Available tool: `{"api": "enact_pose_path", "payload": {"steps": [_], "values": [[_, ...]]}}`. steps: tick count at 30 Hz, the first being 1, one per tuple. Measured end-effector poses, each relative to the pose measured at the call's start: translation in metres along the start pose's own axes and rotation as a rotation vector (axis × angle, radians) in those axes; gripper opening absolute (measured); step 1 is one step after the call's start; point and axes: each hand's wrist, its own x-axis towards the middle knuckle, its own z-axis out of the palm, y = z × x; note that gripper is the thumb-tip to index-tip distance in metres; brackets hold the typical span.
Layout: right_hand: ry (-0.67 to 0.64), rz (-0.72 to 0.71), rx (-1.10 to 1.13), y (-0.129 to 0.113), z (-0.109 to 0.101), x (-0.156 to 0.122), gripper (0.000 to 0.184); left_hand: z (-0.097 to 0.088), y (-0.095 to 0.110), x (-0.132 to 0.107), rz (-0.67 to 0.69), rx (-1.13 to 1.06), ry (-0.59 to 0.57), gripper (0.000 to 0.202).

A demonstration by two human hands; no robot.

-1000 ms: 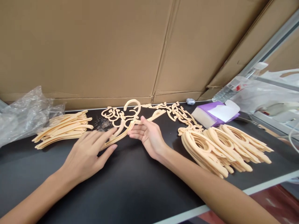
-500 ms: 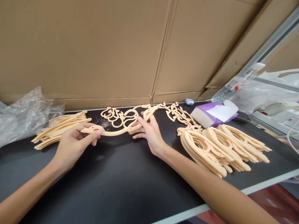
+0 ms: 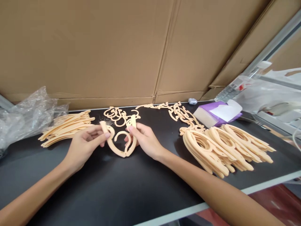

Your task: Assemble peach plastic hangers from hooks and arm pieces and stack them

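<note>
A beige folding clothes hanger is held up above the black table, its two arms angled upward from the joint at the bottom into a V. The hook curls between the arms. My left hand pinches the left arm near its upper end, between thumb and fingers. On the other side, my right hand grips the right arm, with the thumb in front and most fingers hidden behind. Just beyond the hanger lie loose beige hooks. A pile of beige hanger arms rests beside my left hand.
Stacks of folded hangers lie at the right. More small beige pieces spread behind them, near a purple tissue pack. Clear plastic wrap sits at the left, a water bottle at the back right. Cardboard stands behind the table.
The hanger's arms have swung from nearly spread out to a narrow V, with the joint now lowest and nearer me. My right hand has moved left and closed round its arm.
</note>
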Motion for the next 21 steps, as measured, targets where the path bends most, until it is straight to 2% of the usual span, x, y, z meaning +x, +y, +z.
{"api": "enact_pose_path", "payload": {"steps": [3, 6, 10, 12, 14, 17, 21], "values": [[-0.053, -0.043, -0.049, 0.006, 0.005, -0.006, 0.029, 0.007, 0.002, -0.006, -0.014, 0.016, -0.003, 0.055], [-0.064, -0.058, -0.041, 0.008, 0.007, -0.007, 0.028, 0.012, 0.001, -0.01, 0.056, 0.134, -0.031, 0.06], [-0.082, -0.053, -0.022, 0.007, 0.005, -0.005, 0.025, 0.012, -0.003, -0.013, 0.266, 0.485, -0.03, 0.061], [-0.083, -0.067, -0.074, 0.006, 0.005, -0.006, 0.024, 0.012, -0.004, -0.015, 0.323, 0.646, -0.031, 0.068], [-0.078, -0.091, -0.187, 0.004, 0.006, -0.009, 0.025, 0.011, -0.006, -0.017, 0.336, 0.752, -0.042, 0.084], [-0.058, -0.13, -0.492, -0.001, 0.009, -0.015, 0.031, 0.01, -0.008, -0.02, 0.355, 0.852, -0.072, 0.103], [-0.003, -0.193, -0.94, -0.01, 0.007, -0.02, 0.059, 0.009, -0.012, -0.021, 0.403, 0.867, -0.122, 0.089]]}}
